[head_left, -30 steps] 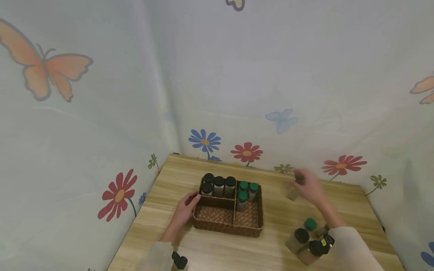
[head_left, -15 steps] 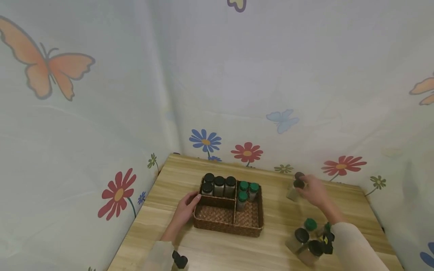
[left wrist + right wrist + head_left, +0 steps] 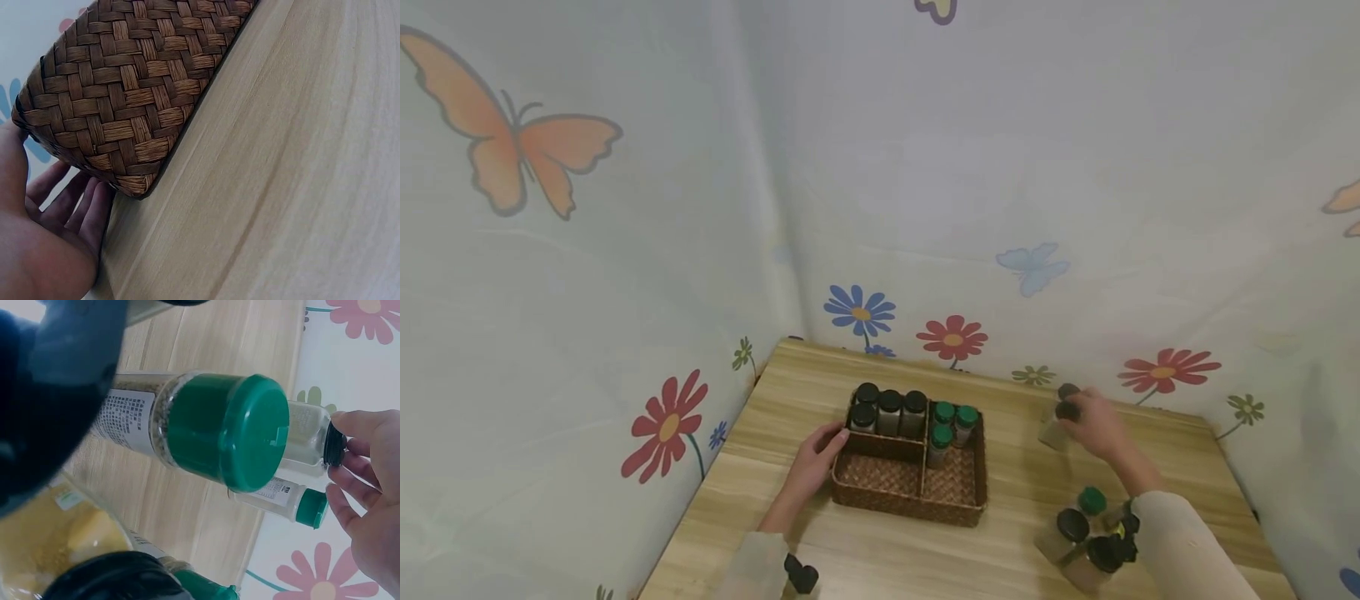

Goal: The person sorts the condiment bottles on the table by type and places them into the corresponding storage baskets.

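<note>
A brown woven basket (image 3: pixel 880 501) with divided compartments stands on the table. It holds several black-lidded jars (image 3: pixel 890 412) at back left and green-capped jars (image 3: pixel 942 440) at right; the front left compartment is bare. My left hand (image 3: pixel 815 457) grips its left end, thumb at the rim and fingers against the outer wall (image 3: pixel 134 94). Far to the right, my right hand (image 3: pixel 1097 425) pinches the black lid (image 3: pixel 335 445) of a clear jar (image 3: pixel 306 434). Another black lid (image 3: pixel 1067 390) shows just behind it. Below those fingertips, a green-capped jar (image 3: pixel 281 497) appears in the right wrist view.
Near my right forearm stands a cluster of jars: a green cap (image 3: pixel 1092 501), a black-lidded jar (image 3: pixel 1063 537) and another black-lidded jar (image 3: pixel 1093 567). A flower-printed curtain (image 3: pixel 925 208) borders the wooden table (image 3: pixel 880 558) at the back and sides.
My right hand, blurred a second ago over the far jars, has come slightly down and right and now pinches one lid, both black lids showing. The left hand and basket stay put.
</note>
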A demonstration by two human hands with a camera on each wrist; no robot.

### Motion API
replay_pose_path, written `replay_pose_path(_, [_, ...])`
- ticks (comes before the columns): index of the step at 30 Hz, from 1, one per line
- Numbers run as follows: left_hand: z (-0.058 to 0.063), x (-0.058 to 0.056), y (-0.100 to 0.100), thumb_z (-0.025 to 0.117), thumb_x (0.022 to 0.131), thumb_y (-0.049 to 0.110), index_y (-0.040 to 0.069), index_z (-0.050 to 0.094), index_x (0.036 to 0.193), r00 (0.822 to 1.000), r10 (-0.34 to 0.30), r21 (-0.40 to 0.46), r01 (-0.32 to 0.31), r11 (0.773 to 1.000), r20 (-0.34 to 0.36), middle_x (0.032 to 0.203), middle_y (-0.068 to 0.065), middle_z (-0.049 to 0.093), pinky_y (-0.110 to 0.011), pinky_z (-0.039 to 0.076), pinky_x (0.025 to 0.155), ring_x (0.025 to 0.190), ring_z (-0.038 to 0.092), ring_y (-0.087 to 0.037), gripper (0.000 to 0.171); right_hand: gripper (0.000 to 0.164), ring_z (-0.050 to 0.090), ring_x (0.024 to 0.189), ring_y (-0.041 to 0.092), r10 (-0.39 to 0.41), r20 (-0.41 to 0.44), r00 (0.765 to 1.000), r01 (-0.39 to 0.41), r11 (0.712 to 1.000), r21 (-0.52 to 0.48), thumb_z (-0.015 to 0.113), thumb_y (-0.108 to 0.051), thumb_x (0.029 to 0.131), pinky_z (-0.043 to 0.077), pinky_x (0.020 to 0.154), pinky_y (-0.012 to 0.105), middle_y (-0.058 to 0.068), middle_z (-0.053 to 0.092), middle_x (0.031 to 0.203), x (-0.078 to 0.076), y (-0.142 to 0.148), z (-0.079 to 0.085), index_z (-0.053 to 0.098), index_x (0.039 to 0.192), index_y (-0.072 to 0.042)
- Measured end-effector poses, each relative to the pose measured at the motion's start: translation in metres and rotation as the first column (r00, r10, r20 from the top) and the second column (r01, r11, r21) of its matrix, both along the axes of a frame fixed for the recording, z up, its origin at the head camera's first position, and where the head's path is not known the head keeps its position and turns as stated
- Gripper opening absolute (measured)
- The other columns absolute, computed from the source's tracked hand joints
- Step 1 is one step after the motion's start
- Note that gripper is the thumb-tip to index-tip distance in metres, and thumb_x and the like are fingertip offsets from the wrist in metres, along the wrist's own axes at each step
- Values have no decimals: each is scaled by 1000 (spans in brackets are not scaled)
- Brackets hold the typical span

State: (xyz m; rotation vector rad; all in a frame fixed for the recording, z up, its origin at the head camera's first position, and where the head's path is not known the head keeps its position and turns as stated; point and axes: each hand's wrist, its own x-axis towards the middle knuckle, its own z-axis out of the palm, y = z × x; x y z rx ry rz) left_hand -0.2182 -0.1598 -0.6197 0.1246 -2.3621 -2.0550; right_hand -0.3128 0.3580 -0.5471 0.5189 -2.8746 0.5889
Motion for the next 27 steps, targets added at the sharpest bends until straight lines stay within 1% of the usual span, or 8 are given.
replay_pose_path(3, [-8, -4, 1, 66, 107, 35, -1, 57, 150, 1000, 4, -1, -4, 1000, 5, 147, -23, 60, -53, 52, 105, 135, 56, -39, 56, 42, 64, 99, 50, -1, 4, 1000, 1, 1000, -11, 84, -6, 86, 52, 88, 67, 33, 62, 111, 2, 1, 1, 68, 118, 17])
replay_pose_path(8, [-30, -11, 2, 66, 107, 41, 2, 57, 150, 999, 32, -7, -32, 999, -3, 148, -22, 59, -55, 51, 106, 136, 55, -39, 59, 40, 63, 97, 48, -3, 29, 1000, 5, 999, -37, 84, -7, 86, 52, 87, 66, 32, 63, 109, 7, 2, 2, 69, 115, 15])
replay_pose_path(11, [-37, -13, 3, 67, 105, 46, 5, 59, 149, 999, 44, -14, -44, 999, -13, 147, -19, 61, -53, 51, 106, 135, 57, -36, 61, 37, 63, 96, 47, -4, 39, 999, 5, 999, -35, 85, -8, 87, 52, 87, 65, 31, 63, 107, 8, 4, 2, 69, 112, 14])
replay_pose_path(16, [-38, -14, 4, 68, 102, 53, 9, 62, 147, 999, 48, -22, -48, 999, -15, 144, -16, 63, -51, 52, 105, 133, 59, -33, 63, 39, 63, 98, 47, -6, 51, 999, 7, 999, -34, 85, -9, 84, 51, 88, 66, 30, 64, 106, 10, 7, 0, 67, 111, 13])
replay_pose_path(19, [-38, -14, 3, 68, 102, 55, 10, 63, 147, 999, 45, -30, -45, 999, -11, 144, -15, 64, -50, 52, 105, 133, 59, -32, 64, 43, 64, 103, 50, -10, 71, 997, 13, 999, -44, 85, -8, 84, 51, 91, 67, 30, 66, 110, 12, 8, -4, 64, 116, 12])
replay_pose_path(22, [-37, -14, 2, 68, 101, 55, 10, 63, 147, 999, 53, -40, -53, 998, -7, 145, -15, 63, -50, 52, 105, 133, 59, -32, 64, 48, 65, 106, 52, -19, 94, 995, 24, 998, -56, 84, -10, 86, 52, 92, 68, 31, 67, 115, 13, 8, -8, 60, 123, 9])
replay_pose_path(27, [-34, -13, -1, 68, 101, 55, 9, 62, 148, 998, 55, -36, -55, 998, -6, 147, -15, 62, -53, 51, 107, 135, 57, -33, 66, 52, 65, 107, 55, -26, 104, 994, 32, 998, -56, 83, -12, 88, 52, 91, 67, 34, 66, 119, 12, 6, -12, 56, 127, 8])
